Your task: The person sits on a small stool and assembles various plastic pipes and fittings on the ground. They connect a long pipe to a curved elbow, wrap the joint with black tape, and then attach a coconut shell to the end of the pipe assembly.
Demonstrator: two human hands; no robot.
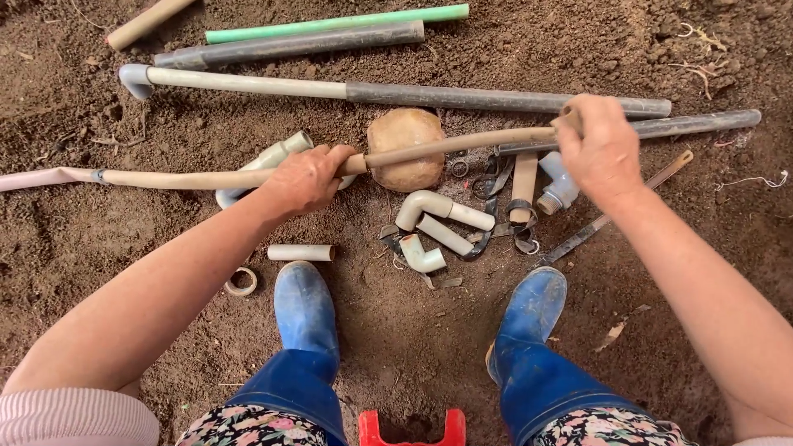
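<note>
Two hands grip one tan pipe [446, 146] over the stone [405, 149]. Left hand [307, 179] wraps its middle. Right hand [601, 149] curls fingers round the end.

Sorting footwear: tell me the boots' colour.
Blue, the boots, seen in the head view.

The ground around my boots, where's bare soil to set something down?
Bare soil lies right of the right boot, below the flat metal strip, and at far left under the beige pipe both hands hold. It is crowded between the boots and the stone, where the pipe elbows lie.
</note>
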